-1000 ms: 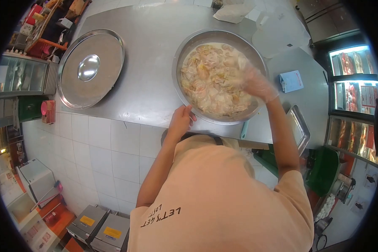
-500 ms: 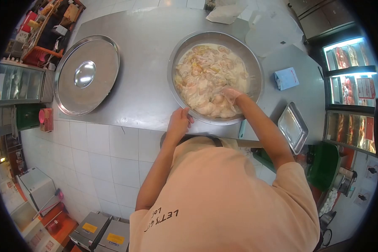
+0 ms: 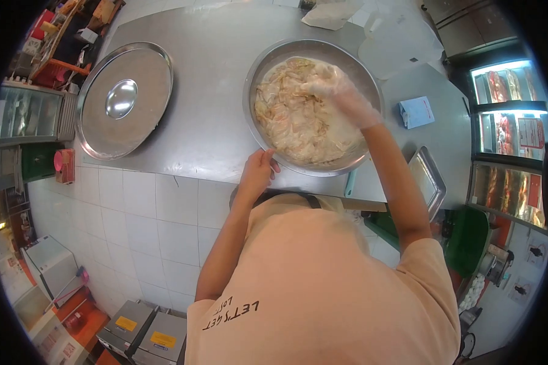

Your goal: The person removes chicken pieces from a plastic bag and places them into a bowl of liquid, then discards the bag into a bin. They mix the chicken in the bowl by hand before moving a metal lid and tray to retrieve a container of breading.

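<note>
A wide steel bowl (image 3: pixel 372 91) stands on the metal table and holds pale raw meat pieces (image 3: pixel 295 125) in a milky liquid. My right hand (image 3: pixel 341 94), in a clear plastic glove, is over the upper right part of the meat, with its fingertips at the pieces; what the fingers hold is hard to make out. My left hand (image 3: pixel 260 171) is bare, its fingers curled and pressed against the bowl's near left rim.
A round steel lid (image 3: pixel 146 100) lies on the metal table (image 3: pixel 210 91) at the left. On the right are a blue-white packet (image 3: pixel 416 112), a rectangular steel tray (image 3: pixel 429 176) and a teal handle (image 3: pixel 351 182). A clear plastic sheet or bag (image 3: pixel 402 42) lies behind the bowl.
My right hand has moved up and away from the bowl's near side to its far side, and the meat has shifted. My left hand stays at the rim.
</note>
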The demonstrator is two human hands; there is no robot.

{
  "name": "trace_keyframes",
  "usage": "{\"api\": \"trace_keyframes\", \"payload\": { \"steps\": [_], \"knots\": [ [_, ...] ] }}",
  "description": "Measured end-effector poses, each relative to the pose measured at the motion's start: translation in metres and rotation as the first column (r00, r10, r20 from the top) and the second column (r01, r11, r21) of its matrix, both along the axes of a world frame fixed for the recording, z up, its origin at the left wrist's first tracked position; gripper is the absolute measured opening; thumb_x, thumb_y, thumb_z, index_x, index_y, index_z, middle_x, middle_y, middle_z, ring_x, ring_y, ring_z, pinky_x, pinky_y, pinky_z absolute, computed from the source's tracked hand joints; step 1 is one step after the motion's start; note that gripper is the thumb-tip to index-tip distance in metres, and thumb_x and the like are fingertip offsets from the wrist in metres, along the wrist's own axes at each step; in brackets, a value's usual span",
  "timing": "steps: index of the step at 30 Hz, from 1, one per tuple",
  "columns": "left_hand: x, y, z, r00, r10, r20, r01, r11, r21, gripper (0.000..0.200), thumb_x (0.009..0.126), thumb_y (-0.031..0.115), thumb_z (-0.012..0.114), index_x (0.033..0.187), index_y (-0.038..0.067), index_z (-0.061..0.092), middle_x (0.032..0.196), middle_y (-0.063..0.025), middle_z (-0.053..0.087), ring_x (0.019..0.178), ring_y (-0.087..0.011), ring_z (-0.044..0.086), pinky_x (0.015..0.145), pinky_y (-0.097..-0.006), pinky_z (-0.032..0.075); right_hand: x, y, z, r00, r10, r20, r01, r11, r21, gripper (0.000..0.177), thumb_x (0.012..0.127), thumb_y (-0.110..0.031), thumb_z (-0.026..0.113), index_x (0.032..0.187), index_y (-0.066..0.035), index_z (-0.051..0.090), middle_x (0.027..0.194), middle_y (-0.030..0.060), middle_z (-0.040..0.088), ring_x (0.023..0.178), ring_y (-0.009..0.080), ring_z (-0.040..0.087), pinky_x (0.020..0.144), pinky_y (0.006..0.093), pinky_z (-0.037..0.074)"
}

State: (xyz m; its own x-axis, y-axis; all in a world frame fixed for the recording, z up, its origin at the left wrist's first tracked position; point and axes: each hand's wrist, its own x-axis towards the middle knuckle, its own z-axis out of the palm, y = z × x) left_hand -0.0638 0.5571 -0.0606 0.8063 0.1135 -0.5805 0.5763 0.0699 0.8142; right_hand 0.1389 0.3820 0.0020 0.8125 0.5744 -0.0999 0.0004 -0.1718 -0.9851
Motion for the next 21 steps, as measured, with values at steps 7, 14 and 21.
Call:
{"api": "trace_keyframes", "payload": {
  "steps": [7, 14, 21],
  "knots": [
    [0.001, 0.0, 0.002, 0.999, -0.004, -0.046, 0.003, 1.0, -0.017, 0.031, 0.1, 0.033, 0.042, 0.089, 0.005, 0.051, 0.069, -0.0029, 0.057, 0.054, -0.0088, 0.049, 0.044, -0.023, 0.04, -0.088, -0.003, -0.1, 0.739, 0.541, 0.401, 0.103, 0.498, -0.861, 0.049, 0.065, -0.031, 0.071, 0.097, 0.005, 0.061, 0.098, 0.0243, 0.06, 0.101, 0.031, 0.058, 0.088, 0.0378, 0.046],
    [0.006, 0.0, 0.008, 0.999, -0.005, -0.044, 0.006, 1.0, 0.014, 0.031, 0.1, 0.032, 0.042, 0.09, 0.004, 0.052, 0.069, -0.0028, 0.057, 0.054, -0.0089, 0.05, 0.045, -0.0234, 0.04, -0.056, 0.006, -0.117, 0.803, 0.573, 0.165, -0.111, 0.415, -0.903, 0.048, 0.071, -0.03, 0.066, 0.098, 0.009, 0.06, 0.106, 0.0273, 0.059, 0.105, 0.0327, 0.057, 0.09, 0.0382, 0.046],
    [0.003, 0.0, 0.0, 1.0, 0.023, -0.014, -0.022, 1.0, 0.015, 0.032, 0.099, 0.03, 0.042, 0.09, 0.002, 0.054, 0.068, -0.0044, 0.058, 0.053, -0.0105, 0.051, 0.044, -0.0255, 0.041, -0.012, -0.035, -0.172, 0.557, 0.826, -0.083, -0.625, 0.352, -0.697, 0.034, 0.083, -0.021, 0.054, 0.112, -0.005, 0.062, 0.117, 0.0187, 0.059, 0.103, 0.0282, 0.059, 0.089, 0.0346, 0.046]
  ]
}}
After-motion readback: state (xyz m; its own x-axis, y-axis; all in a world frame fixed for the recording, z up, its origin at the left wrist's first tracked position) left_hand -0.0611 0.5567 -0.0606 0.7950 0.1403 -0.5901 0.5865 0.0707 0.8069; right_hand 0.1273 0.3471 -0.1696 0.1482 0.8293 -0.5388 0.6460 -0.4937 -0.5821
